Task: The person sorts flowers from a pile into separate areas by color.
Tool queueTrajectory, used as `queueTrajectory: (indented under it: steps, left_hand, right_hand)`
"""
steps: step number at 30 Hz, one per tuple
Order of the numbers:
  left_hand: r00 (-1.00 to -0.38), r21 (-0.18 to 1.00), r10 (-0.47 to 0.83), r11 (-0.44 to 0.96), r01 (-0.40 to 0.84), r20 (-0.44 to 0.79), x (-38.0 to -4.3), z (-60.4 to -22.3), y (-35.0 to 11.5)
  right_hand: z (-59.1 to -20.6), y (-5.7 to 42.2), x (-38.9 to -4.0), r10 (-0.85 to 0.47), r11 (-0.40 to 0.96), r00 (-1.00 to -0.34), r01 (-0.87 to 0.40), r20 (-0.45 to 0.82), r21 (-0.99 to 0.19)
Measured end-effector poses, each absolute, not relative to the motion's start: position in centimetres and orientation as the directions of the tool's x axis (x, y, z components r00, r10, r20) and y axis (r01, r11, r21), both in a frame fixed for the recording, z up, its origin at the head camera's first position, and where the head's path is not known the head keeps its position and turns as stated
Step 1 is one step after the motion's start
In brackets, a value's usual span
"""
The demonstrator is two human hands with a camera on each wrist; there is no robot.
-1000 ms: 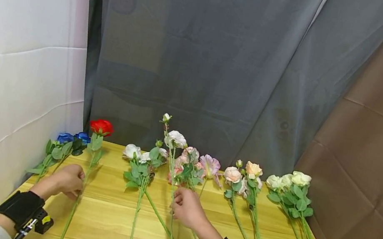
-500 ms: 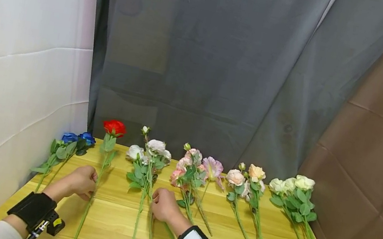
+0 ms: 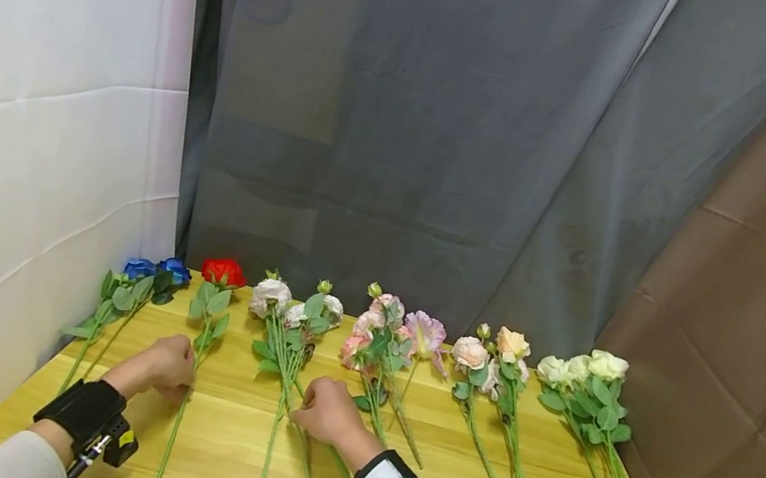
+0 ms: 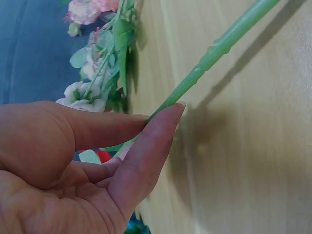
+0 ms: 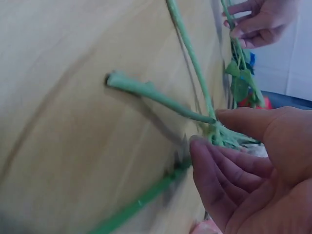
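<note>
My left hand (image 3: 170, 366) pinches the green stem of a red rose (image 3: 223, 271) between thumb and fingertip. In the left wrist view that stem (image 4: 207, 58) runs just above the wood, casting a shadow. My right hand (image 3: 327, 411) pinches the stem (image 5: 161, 97) of a pale white-pink flower (image 3: 270, 296), whose head overlaps the white flowers (image 3: 332, 308) at centre left. Its cut end sits slightly off the table in the right wrist view. Another, thicker green stem (image 5: 146, 195) passes below the right fingers.
Blue roses (image 3: 157, 269) lie at the far left of the wooden table (image 3: 226, 450). Pink flowers (image 3: 375, 331), a purple flower (image 3: 426, 335), peach roses (image 3: 493, 351) and cream roses (image 3: 585, 368) lie towards the right. A grey curtain (image 3: 402, 124) hangs behind.
My right hand has carried the pale flower leftward from beside the pink ones and lowered it onto the white group. The red rose's head has sunk lower, still in my left hand.
</note>
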State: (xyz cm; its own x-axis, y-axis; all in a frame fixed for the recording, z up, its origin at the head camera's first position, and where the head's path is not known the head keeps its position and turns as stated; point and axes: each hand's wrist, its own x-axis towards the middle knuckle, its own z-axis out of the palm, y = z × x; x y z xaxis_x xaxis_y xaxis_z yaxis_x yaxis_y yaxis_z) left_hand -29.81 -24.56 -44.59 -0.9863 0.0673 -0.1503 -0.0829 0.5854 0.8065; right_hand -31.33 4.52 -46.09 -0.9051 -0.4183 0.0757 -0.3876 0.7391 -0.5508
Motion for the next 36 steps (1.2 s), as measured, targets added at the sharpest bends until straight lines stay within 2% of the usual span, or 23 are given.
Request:
queueTrajectory:
  steps: [3,8,17,21,24,28,32,36]
  left_hand:
    - [-0.985,0.796,0.070,0.599,-0.086,-0.159,-29.8,-45.1,-24.3]
    - [-0.983,0.785,0.069,0.612,-0.091,-0.168,-29.6,-45.7,-24.2]
    - [-0.982,0.758,0.052,0.644,-0.104,-0.180,-30.4,-45.7,-23.9]
    - [-0.981,0.689,0.028,0.716,-0.114,-0.191,-30.5,-45.8,-23.8]
    - [-0.974,0.643,0.006,0.753,-0.144,-0.225,-30.6,-45.7,-23.7]
    - [-0.969,0.644,0.001,0.747,-0.164,-0.249,-30.6,-45.6,-23.9]
    - [-0.986,0.623,-0.006,0.775,-0.111,-0.168,-30.1,-45.2,-25.6]
    - [-0.997,0.505,-0.076,0.859,-0.081,-0.029,-29.2,-44.1,-29.3]
  right_hand:
    - [-46.8,4.2,-30.9,-0.455,0.733,-0.888,-0.411,0.058,-0.542]
    - [-46.4,4.0,-30.5,-0.477,0.692,-0.878,-0.408,0.047,-0.595]
    - [-46.2,3.4,-31.4,-0.388,0.643,-0.919,-0.326,0.073,-0.693]
    - [-47.1,2.8,-31.2,-0.345,0.613,-0.938,-0.257,0.040,-0.747]
    - [-47.3,2.5,-31.2,-0.330,0.627,-0.944,-0.241,0.028,-0.741]
    - [-47.1,2.6,-31.2,-0.321,0.685,-0.946,-0.259,0.037,-0.681]
    - [-46.6,3.2,-31.0,-0.335,0.690,-0.942,-0.267,0.031,-0.673]
    - [-45.8,3.9,-30.6,-0.348,0.709,-0.936,-0.298,0.051,-0.639]
